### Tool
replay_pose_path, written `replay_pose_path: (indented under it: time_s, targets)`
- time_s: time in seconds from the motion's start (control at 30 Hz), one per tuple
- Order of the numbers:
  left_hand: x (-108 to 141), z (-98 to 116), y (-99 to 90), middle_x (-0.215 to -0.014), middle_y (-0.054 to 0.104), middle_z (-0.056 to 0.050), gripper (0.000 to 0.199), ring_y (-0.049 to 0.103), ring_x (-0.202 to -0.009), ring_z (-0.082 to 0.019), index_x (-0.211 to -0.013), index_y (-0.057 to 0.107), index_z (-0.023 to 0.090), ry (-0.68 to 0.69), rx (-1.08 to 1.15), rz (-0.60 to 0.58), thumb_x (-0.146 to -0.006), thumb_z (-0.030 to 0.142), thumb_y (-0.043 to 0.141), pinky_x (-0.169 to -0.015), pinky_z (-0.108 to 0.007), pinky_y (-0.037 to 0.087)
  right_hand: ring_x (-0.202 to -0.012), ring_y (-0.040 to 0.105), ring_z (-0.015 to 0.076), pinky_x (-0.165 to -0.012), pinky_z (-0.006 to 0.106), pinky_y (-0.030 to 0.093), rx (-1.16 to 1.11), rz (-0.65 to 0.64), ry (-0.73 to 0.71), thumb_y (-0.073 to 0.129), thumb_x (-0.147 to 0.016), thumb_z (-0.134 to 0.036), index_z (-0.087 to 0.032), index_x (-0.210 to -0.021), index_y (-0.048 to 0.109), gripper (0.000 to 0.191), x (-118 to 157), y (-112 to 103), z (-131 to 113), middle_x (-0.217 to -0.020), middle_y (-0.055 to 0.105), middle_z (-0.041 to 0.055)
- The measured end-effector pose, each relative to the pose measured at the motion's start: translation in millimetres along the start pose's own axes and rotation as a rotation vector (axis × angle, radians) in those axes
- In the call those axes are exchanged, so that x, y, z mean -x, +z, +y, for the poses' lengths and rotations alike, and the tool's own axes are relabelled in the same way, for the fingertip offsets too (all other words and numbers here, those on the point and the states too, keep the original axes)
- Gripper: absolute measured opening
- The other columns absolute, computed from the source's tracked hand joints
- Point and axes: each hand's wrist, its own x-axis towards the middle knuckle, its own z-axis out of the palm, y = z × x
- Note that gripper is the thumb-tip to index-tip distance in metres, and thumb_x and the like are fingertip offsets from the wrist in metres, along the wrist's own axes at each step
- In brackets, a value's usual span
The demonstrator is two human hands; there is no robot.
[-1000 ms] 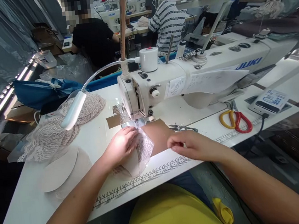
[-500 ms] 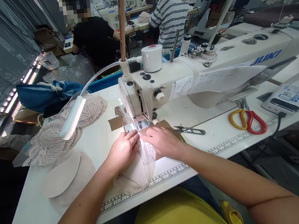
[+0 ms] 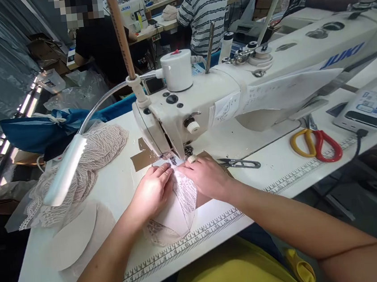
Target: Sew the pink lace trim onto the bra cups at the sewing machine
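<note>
A pale pink lace piece (image 3: 175,212) lies under the needle area of a white sewing machine (image 3: 216,84). My left hand (image 3: 152,190) rests on its left side, fingers together and pressed down on the fabric close to the presser foot. From the right, my right hand (image 3: 207,175) presses the lace's upper right edge, its fingertips near the needle and its palm over a brown board. Both hands' fingertips almost meet in front of the foot. The needle tip itself is too small to make out.
Lace pieces (image 3: 103,145) and smooth oval pieces (image 3: 74,238) lie at the left, below a lamp (image 3: 65,172). Thread snips (image 3: 240,163), red-and-yellow scissors (image 3: 316,143) and a white device (image 3: 367,108) lie at the right. Two people sit beyond the machine.
The view has shifted and tilted slightly, so the machine and lamp appear further left. Both hands remain on the lace near the needle, with little visible movement.
</note>
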Motion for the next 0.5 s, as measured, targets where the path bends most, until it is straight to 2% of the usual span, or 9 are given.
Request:
replay_pose_path:
  time_s: [0.17, 0.33, 0.5]
  targets:
    - [-5, -3, 5.2, -0.127, 0.061, -0.017, 0.039, 0.058, -0.097, -0.026, -0.119, 0.064, 0.005, 0.014, -0.047, 0.007, -0.095, 0.025, 0.041, -0.087, -0.041, 0.053, -0.082, 0.052, 0.0203, -0.067, 0.033, 0.030, 0.008, -0.026, -0.018, 0.040, -0.092, -0.009, -0.018, -0.114, 0.064, 0.033, -2, -1, 0, -0.087, 0.063, 0.0081]
    - [-8, -6, 4.3, -0.130, 0.059, -0.018, 0.040, 0.058, -0.101, -0.027, -0.121, 0.063, 0.004, 0.036, -0.055, -0.024, -0.094, 0.023, 0.040, -0.087, -0.042, 0.051, -0.080, 0.052, 0.0205, -0.068, 0.034, 0.030, 0.003, -0.039, 0.003, 0.043, -0.090, -0.008, -0.018, -0.110, 0.065, 0.032, -4, -4, -2, -0.086, 0.062, 0.0073]
    - [-7, -12, -0.4, -0.136, 0.055, -0.016, 0.044, 0.057, -0.097, -0.028, -0.126, 0.059, 0.004, 0.030, -0.044, -0.092, -0.087, 0.020, 0.048, -0.086, -0.044, 0.051, -0.078, 0.051, 0.0199, -0.066, 0.033, 0.029, -0.007, -0.050, 0.020, 0.044, -0.088, -0.006, -0.019, -0.110, 0.066, 0.034, -5, -3, -2, -0.085, 0.062, 0.0068]
